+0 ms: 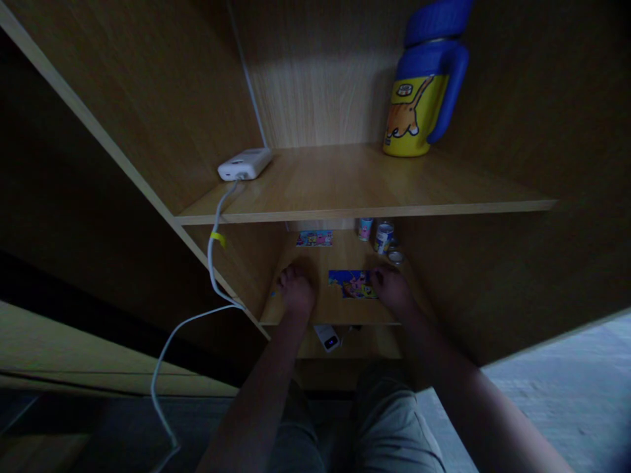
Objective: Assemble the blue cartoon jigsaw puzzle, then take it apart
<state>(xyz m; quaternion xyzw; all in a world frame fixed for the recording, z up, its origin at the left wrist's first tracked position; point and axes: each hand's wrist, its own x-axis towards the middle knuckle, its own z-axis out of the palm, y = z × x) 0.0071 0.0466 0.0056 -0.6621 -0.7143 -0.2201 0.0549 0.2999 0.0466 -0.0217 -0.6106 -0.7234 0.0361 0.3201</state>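
On the middle shelf (323,309) lies a partly assembled picture puzzle (355,284) with bright cartoon figures, its lower left corner uneven. My right hand (391,287) rests at the puzzle's right edge with its fingers curled together; whatever they may pinch is hidden. To the left of the puzzle, my left hand (296,289) is over the shelf with bent, closed fingers, and anything in them is too small to make out. A tiny coloured piece (273,293) lies left of that hand. Behind, a flat cartoon picture card (314,238) lies near the back wall.
Behind my right hand stand a small printed cup (365,228) and a printed tin (383,238), with a round metal lid (395,257) close by. The upper shelf holds a white power bank (245,164) with a hanging cable (211,263), and a blue-yellow bottle (419,85). Below sits a white device (327,337).
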